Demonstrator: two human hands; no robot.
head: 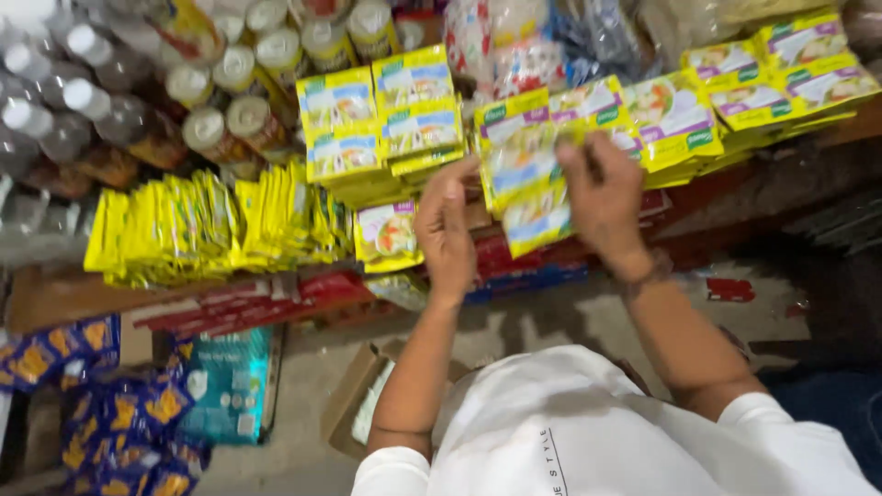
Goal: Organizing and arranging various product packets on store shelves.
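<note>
Crowded shelf (276, 294) | both hands, left (447, 234), right (602, 197), grip yellow packet stack (525, 174) | packets tight alongside.

I see white-capped jars (216, 129) up left of the fingers, upright yellow sachets (184, 225) further left, blue-and-yellow packs (119, 422) low left, an open cardboard box (354, 395) beneath them

Sachet stack (524, 188) between both hands, cans (234, 87) behind left.
</note>
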